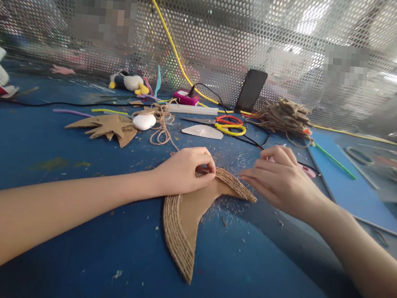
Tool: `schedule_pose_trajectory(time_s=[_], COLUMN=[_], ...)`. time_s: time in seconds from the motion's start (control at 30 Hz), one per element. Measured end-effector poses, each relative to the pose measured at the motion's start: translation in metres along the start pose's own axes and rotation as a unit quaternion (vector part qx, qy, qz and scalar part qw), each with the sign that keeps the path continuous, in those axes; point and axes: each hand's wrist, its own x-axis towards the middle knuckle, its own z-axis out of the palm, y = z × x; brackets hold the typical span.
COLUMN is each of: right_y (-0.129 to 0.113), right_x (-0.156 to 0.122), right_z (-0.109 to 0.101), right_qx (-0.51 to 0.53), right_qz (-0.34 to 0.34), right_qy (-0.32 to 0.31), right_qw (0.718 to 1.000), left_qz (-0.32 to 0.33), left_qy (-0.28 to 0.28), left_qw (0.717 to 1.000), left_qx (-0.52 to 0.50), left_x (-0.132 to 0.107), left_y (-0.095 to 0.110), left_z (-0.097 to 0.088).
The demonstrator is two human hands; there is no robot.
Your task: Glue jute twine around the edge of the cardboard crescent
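Observation:
A crescent of brown cardboard [188,213] lies flat on the blue table [60,164], its outer edge covered with rows of jute twine. My left hand [184,170] rests on the crescent's upper part, fingers curled and pinched against the twine edge. My right hand [279,180] hovers just right of the crescent's tip, fingers bent and pressed together; whether it holds a strand I cannot make out. A loose length of twine [162,124] runs from the crescent back toward a tangle behind it.
Cardboard star cut-outs [107,126] and a white oval object [144,121] lie at back left. Scissors with red and yellow handles [227,123], a phone [250,91] leaning on the mesh wall, a twine pile [284,116] and a blue sheet [352,187] sit behind and right.

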Motion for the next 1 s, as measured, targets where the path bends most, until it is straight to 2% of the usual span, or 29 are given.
schedule_pose_trajectory(time_s=[0.07, 0.13, 0.23, 0.4, 0.5, 0.73, 1.0], right_y=[0.008, 0.015, 0.020, 0.019, 0.017, 0.016, 0.014], right_x=[-0.003, -0.006, -0.006, -0.001, 0.001, 0.002, 0.003], right_z=[-0.004, -0.007, -0.006, 0.003, 0.007, 0.010, 0.014], right_qx=[-0.050, -0.075, -0.072, 0.008, 0.042, 0.035, 0.083], right_qz=[-0.030, -0.028, 0.002, 0.098, 0.143, 0.116, 0.143], right_qy=[-0.029, -0.029, 0.018, 0.125, 0.155, 0.115, 0.116], right_qw=[0.998, 0.996, 0.997, 0.987, 0.977, 0.986, 0.979], left_qz=[0.000, -0.003, -0.003, 0.000, 0.000, 0.000, 0.005], left_qy=[-0.003, -0.005, -0.004, 0.000, 0.001, 0.001, 0.000], left_qw=[1.000, 1.000, 1.000, 1.000, 1.000, 1.000, 1.000], left_qx=[0.000, 0.001, 0.001, 0.002, 0.003, 0.005, 0.008], left_x=[0.000, 0.000, 0.000, 0.001, 0.001, 0.000, 0.000], left_y=[0.000, 0.000, 0.001, 0.002, 0.001, 0.001, 0.000], left_z=[0.000, -0.001, -0.001, -0.001, -0.001, -0.001, -0.001])
